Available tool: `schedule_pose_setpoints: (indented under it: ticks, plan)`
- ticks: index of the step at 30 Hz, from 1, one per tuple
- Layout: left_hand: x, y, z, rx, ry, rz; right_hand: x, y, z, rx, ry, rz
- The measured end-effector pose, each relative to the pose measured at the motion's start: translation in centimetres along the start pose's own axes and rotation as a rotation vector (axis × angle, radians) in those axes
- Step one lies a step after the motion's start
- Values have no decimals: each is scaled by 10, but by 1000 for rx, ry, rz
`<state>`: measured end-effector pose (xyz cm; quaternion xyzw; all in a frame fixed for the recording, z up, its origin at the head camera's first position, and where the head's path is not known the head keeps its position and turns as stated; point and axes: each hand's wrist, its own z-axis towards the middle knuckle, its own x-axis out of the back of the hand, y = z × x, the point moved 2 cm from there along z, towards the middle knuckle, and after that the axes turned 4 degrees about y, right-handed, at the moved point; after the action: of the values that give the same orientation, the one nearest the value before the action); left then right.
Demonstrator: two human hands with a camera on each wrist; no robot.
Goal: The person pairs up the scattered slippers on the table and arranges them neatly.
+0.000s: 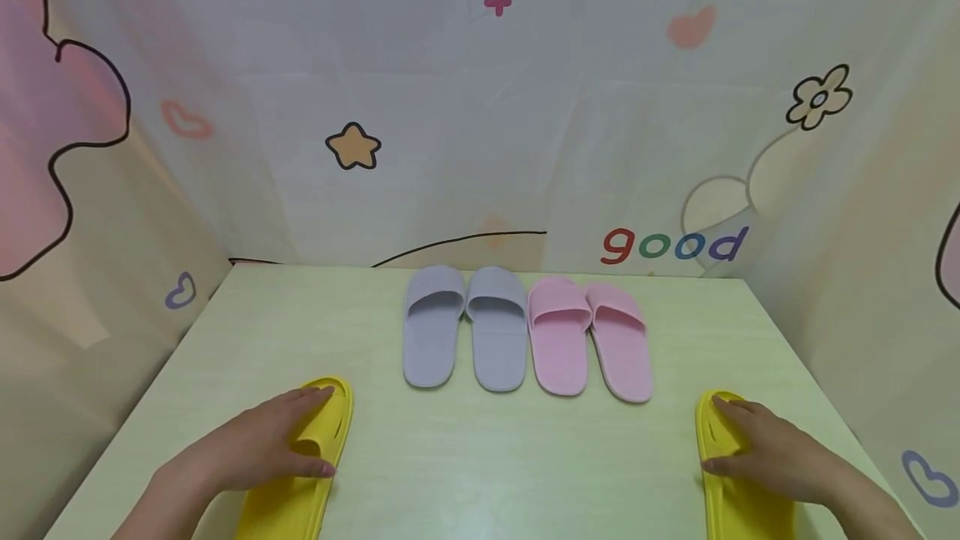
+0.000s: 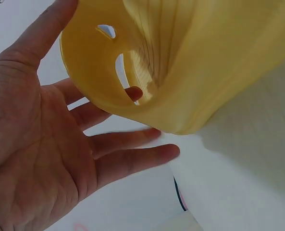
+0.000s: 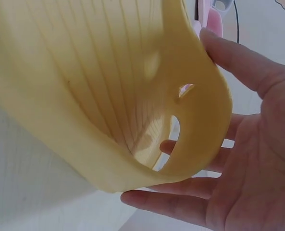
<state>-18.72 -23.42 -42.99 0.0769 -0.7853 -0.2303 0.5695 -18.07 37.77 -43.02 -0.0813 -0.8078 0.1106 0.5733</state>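
At the near left of the table, my left hand [image 1: 251, 444] holds a yellow slipper [image 1: 281, 511] across its strap. The thumb lies at the slipper's inner edge and the fingers reach toward the toe. In the left wrist view a fingertip shows through a slot in the strap [image 2: 87, 62]. At the near right, my right hand [image 1: 783, 452] holds a second yellow slipper [image 1: 750, 515] the same way, with thumb and fingers on either side of its strap [image 3: 207, 127]. The heels of both yellow slippers run out of the head view.
Against the back of the pale table [image 1: 525, 465] stand two grey slippers [image 1: 429, 348] and, right beside them, two pink slippers [image 1: 561, 357], toes toward the curtain. A printed curtain [image 1: 450, 107] closes off the back and both sides.
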Motion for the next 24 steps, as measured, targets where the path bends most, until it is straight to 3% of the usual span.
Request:
schedule_pose_setpoints:
  ticks: [10, 24]
  plan:
    - [0, 1, 0, 14, 11, 17, 1, 6, 1, -11, -31, 25]
    - [1, 2, -1, 15, 21, 26, 8, 14, 3, 22, 0, -8]
